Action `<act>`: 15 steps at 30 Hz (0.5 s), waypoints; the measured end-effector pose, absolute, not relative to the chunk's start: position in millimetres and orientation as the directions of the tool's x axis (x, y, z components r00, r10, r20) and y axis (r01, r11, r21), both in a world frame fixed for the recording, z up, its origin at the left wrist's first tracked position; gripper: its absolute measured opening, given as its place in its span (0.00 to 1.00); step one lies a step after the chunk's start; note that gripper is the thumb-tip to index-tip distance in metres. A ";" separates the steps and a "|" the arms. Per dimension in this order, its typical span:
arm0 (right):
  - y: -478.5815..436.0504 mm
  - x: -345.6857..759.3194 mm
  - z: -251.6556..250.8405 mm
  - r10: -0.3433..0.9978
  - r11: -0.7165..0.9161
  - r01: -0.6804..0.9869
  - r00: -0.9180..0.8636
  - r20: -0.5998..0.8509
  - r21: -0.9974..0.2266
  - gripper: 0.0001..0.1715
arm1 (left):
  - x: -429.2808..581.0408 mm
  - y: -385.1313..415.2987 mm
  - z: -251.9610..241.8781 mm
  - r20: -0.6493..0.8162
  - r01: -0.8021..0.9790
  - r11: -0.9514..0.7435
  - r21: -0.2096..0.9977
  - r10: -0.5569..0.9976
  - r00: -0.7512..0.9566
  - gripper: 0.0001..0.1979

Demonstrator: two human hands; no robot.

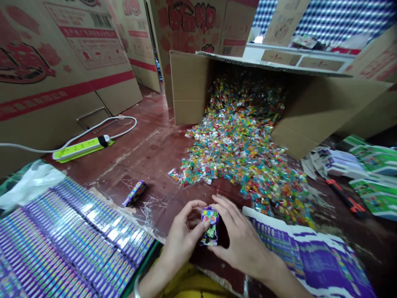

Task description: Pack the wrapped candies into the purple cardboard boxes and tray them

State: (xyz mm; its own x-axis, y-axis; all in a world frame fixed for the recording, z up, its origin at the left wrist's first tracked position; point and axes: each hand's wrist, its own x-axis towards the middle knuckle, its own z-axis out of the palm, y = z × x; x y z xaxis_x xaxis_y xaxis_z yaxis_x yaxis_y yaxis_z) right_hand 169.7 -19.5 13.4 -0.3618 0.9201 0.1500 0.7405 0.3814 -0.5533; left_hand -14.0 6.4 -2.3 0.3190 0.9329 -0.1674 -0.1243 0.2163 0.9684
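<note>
Gripping a small box (pixel 210 236) on its left side with the left hand (pixel 185 231), thumb on the printed front, and closing the right hand (pixel 243 236) around its right side, fingertips at the top edge and thumb at the bottom. Impossible to tell from here whether filled or sealed. Just right of the right hand, flat cartons (pixel 319 254) in overlapping purple rows, apparently not yet folded and a good share of the work left. Left of the left hand, packed boxes (pixel 104 242) in tight rows, probably the finished part, and already a large batch. Just beyond the left hand, a lone box (pixel 135 193) on the red surface (pixel 145 142), apart from the rows; unclear whether done. Ahead of both hands, a heap of candy packets (pixel 232 155) at the mouth of a big carton (pixel 189 89), seemingly plenty for many more. Beyond the right hand, a red and black tool (pixel 347 199) beside green packs (pixel 375 196). Farther off, ahead and left of the left hand, a power strip (pixel 81 149). Overall, probably well into the run but far from through.
</note>
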 end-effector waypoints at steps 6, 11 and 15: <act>-16.6 162.9 12.3 0.915 0.388 0.715 -0.374 0.150 -0.582 0.64 | -61.4 13.4 35.0 -0.106 0.194 0.061 0.979 0.967 0.233 0.14; -13.4 179.5 10.7 0.947 0.309 0.771 -0.301 0.109 -0.558 0.52 | -165.4 62.9 71.3 0.173 0.809 -0.013 0.588 0.979 -0.110 0.16; -14.0 196.6 -1.2 0.971 0.238 0.819 -0.212 0.110 -0.523 0.41 | -205.2 97.6 62.3 0.075 0.963 0.026 0.269 0.996 -0.048 0.17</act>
State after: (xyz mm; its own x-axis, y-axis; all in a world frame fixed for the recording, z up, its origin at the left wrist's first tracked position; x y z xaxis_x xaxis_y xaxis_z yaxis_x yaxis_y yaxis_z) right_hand 196.6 -14.0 -1.2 -0.2124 0.9709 0.1104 0.8186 0.2385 -0.5225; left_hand -205.2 97.6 62.3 -0.0478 0.9960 0.0754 0.9627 0.0258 0.2694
